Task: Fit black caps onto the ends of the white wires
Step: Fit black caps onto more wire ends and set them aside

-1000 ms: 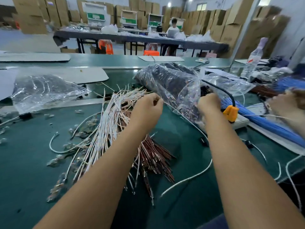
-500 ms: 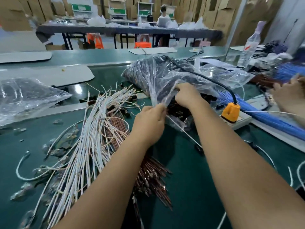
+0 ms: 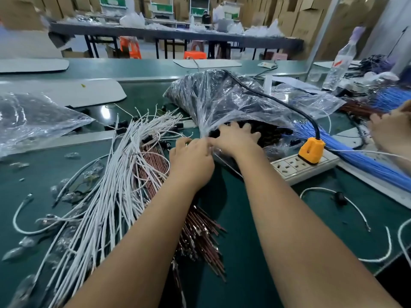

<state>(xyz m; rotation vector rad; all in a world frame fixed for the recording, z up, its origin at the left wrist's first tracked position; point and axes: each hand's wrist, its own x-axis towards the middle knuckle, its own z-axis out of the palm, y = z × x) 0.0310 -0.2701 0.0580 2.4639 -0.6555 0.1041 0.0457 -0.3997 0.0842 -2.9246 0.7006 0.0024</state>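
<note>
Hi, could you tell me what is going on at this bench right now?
A person is working at the clear plastic bag of black caps. The left hand pinches the bag's gathered edge while the right hand reaches into its opening among the caps. The bundle of white wires lies untouched on the green bench to the left. No cap is being fitted yet.

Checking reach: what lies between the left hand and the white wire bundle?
Head view: copper-coloured wires lie between the left hand and the white wire bundle.

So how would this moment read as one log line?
stage: fetching caps | left hand: pinches plastic bag | right hand: reaching inside | white wires: on table
</note>
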